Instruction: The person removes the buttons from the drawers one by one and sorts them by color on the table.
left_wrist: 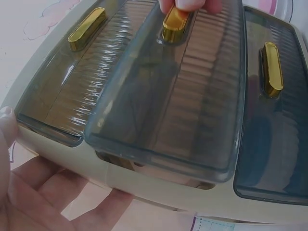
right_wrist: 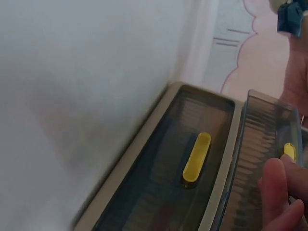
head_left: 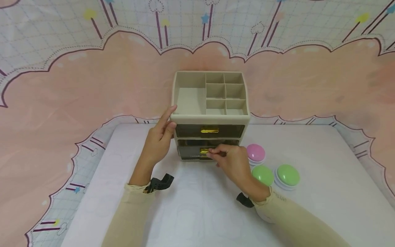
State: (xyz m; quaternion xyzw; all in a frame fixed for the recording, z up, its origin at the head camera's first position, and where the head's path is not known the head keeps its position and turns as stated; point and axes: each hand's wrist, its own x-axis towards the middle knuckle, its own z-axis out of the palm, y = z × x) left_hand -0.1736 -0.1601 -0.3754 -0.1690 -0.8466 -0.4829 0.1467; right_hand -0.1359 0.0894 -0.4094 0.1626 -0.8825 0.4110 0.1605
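A beige desk organizer (head_left: pixel 210 118) with open top compartments and smoky drawers stands at the back of the white table. My left hand (head_left: pixel 169 118) lies flat against its left side, fingers straight (left_wrist: pixel 48 192) and thumb near the front corner. My right hand (head_left: pixel 216 153) pinches the gold handle (left_wrist: pixel 173 26) of the second drawer (left_wrist: pixel 163 106), which sticks out a little from the front. The top drawer's gold handle (head_left: pixel 210 130) is free and that drawer is pushed in. In the right wrist view my fingers (right_wrist: pixel 279 192) sit beside the pulled drawer's handle.
Right of the organizer sit three dome-shaped pieces on white bases: a pink one (head_left: pixel 255 152) and two green ones (head_left: pixel 263 175) (head_left: pixel 288 175), close to my right wrist. The white tabletop (head_left: pixel 324 171) spreads to both sides, with a pink patterned cloth behind.
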